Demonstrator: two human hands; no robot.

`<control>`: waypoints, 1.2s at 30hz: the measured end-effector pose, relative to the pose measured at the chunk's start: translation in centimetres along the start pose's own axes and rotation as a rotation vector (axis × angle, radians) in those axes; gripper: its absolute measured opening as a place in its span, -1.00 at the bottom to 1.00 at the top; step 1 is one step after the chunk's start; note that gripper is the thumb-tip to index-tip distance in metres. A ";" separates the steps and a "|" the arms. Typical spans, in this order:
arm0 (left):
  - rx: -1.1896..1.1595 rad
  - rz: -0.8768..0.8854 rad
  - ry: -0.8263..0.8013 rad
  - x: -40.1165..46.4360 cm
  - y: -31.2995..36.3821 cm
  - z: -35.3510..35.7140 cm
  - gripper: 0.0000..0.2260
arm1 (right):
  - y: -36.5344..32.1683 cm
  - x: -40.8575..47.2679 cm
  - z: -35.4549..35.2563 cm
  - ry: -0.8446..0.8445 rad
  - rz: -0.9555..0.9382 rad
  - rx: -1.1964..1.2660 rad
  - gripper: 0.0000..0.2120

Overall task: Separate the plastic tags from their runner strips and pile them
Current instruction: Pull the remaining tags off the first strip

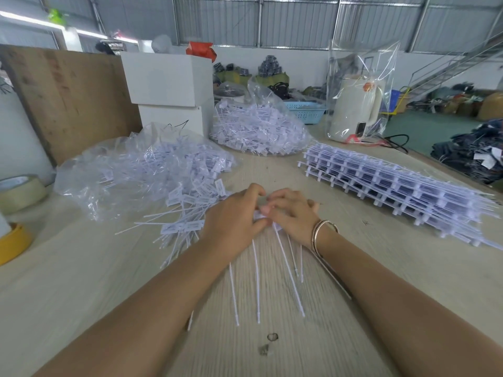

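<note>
Your left hand (233,216) and right hand (290,213) pinch tags (261,214) between them, tails (288,270) fanned toward you for snapping; loose pile (187,202) just left.

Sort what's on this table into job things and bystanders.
Job: tags in both hands, loose tag pile, stack of runner strips, bagged tags.
Bystanders: tape rolls, white boxes, kettle in bag, blue basket.

pale wood-grain table (313,336)
loose tags (187,213) left of the hands, stacked runner strips (394,183) right, tape rolls (19,191) far left.
</note>
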State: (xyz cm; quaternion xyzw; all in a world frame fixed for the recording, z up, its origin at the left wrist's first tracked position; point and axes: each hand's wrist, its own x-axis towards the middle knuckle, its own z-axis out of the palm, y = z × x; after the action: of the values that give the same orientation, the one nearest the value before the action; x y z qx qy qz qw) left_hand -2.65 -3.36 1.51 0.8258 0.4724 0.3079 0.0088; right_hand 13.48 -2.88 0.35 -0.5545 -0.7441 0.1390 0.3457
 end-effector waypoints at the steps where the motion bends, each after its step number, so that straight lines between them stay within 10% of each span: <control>1: -0.004 0.019 -0.001 0.0 0.2 0.0 -0.66 | 0.0 0.0 0.2 -0.054 -0.012 -0.016 -0.80; 7: -0.014 -0.005 -0.046 -0.1 -0.1 -0.3 -0.79 | 0.1 0.6 -1.2 0.036 0.185 0.572 -0.80; 28: -0.083 -0.006 -0.080 0.0 -1.8 0.0 -0.91 | 0.3 0.5 -0.9 -0.023 -0.032 0.180 -0.89; 36: -0.178 0.010 -0.025 0.2 -1.4 0.5 -0.93 | 0.1 0.2 -0.8 0.011 0.093 0.655 -0.78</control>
State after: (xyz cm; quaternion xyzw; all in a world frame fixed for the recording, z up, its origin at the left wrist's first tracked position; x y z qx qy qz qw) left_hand -3.37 -2.27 0.76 0.8279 0.4388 0.3385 0.0865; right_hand 14.02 -2.79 0.94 -0.4478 -0.6319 0.3837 0.5029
